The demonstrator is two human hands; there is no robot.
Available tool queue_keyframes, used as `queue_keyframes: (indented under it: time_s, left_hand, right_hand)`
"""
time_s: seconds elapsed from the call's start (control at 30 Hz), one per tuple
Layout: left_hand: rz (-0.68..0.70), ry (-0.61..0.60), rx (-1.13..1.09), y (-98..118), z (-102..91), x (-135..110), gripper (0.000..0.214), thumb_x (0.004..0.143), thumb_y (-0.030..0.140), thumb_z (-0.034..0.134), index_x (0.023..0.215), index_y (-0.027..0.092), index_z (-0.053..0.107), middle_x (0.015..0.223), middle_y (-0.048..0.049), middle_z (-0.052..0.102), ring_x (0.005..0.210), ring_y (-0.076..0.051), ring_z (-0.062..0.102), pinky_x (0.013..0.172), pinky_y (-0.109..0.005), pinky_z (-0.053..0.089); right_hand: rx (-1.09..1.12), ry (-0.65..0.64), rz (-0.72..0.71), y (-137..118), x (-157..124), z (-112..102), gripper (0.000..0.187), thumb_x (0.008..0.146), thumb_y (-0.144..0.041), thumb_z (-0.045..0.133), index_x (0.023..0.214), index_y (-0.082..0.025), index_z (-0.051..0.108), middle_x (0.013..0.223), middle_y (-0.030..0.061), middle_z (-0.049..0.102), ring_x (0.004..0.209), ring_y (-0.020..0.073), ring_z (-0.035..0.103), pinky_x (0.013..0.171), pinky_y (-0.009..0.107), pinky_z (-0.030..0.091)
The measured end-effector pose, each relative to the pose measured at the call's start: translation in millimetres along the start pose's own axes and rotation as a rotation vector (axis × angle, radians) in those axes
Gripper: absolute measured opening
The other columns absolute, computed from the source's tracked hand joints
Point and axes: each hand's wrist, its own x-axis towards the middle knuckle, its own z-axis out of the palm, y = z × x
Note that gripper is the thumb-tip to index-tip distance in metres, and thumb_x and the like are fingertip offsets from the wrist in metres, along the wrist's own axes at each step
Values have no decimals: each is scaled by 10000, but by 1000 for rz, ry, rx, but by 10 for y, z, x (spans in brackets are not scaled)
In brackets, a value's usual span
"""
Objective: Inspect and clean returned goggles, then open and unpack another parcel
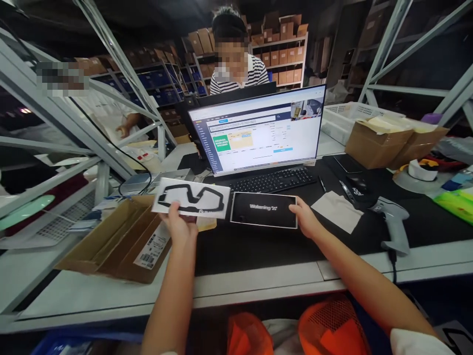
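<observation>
Hands were apart over the surface (258, 256), left hand (181, 224) pinching the white card (190, 198) by its lower edge, right hand (305, 217) the black card (263, 209) by its side; both seemed thin, light, perhaps bendable.

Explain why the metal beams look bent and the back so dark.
Head view: the wide lens bows the metal beams toward the edges; the monitor is the brightest spot, slightly washed out, while the back shelves lie in gloom; the white card in the left hand and the black card in the right hand look sharp.
</observation>
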Motion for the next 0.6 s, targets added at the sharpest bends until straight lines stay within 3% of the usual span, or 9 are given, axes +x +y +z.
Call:
queue_keyframes:
  time_s: [0.1,0.17,0.23,0.33,0.47,0.6]
  left_hand:
    - [425,-14,169,255,-98,-40,787,680,206,782,1364,343,416,1466,-31,523,1280,-190,583,1083,-362,479]
    - [582,-83,470,335,-217,-168,944,584,218,872,1401,278,403,1533,-103,424,1389,-253,479,1184,-404,378]
    - [654,-97,753,315,-344,-314,1000,498,257,929,1365,209,434,1483,-161,421,1416,-322,417,1221,-469,308]
    - [688,-46,938,180,-474,-462,919,491,316,938,1269,186,467,1356,-166,457,1401,-370,386,1225,-546,257]
    - [635,10,1018,61,-532,-488,898,543,384,926,1276,172,452,1373,-200,417,1425,-401,331,1226,-589,217]
    - [518,-24,838,110,-633,-370,815,525,301,919,1233,203,527,1378,-159,454,1410,-351,383,1217,-494,273]
  right_hand:
    - [-55,39,63,-115,95,-239,402,777,-457,618,1098,-215,617,1053,51,742,953,259,702,752,332,573]
    - [-101,24,140,-169,126,-344,396,800,-464,623,1108,-216,635,1091,58,748,963,264,711,727,325,580]
    - [-153,16,208,-174,146,-405,408,829,-497,618,1136,-230,648,1126,61,752,992,274,719,711,328,593]
    - [-222,15,249,-96,182,-444,448,861,-559,588,1172,-246,668,1168,67,753,1049,289,721,752,352,617]
    - [-260,50,291,10,233,-447,498,885,-624,539,1184,-255,689,1209,82,745,1076,294,722,804,386,628]
    - [-238,99,399,-13,242,-422,526,879,-652,538,1173,-251,707,1153,95,763,1067,303,729,841,416,627]
